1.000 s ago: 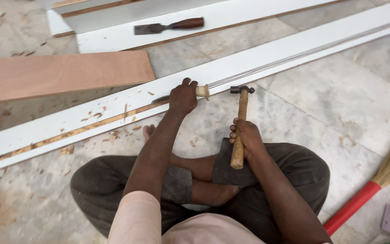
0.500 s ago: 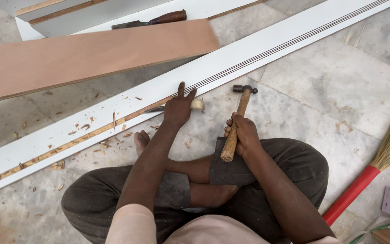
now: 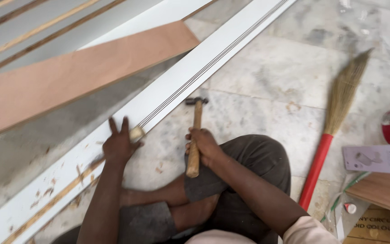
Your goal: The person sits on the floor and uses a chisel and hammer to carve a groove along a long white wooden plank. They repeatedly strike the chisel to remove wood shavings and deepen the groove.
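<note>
White laminate strip point(image 3: 168, 97) lies across the marble floor point(image 3: 267, 81); left hand point(image 3: 119, 145) grips a chisel point(image 3: 136, 133), right hand point(image 3: 202, 143) clasps a hammer point(image 3: 194, 135); a glancing blow could bruise fingers or chip laminate

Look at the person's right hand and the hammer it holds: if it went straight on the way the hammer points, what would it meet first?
The right hand holds the hammer pointing away from the person. Straight ahead, it would probably first meet the near edge of the long white board on the floor, just past the hammer head; depth is hard to judge here.
</note>
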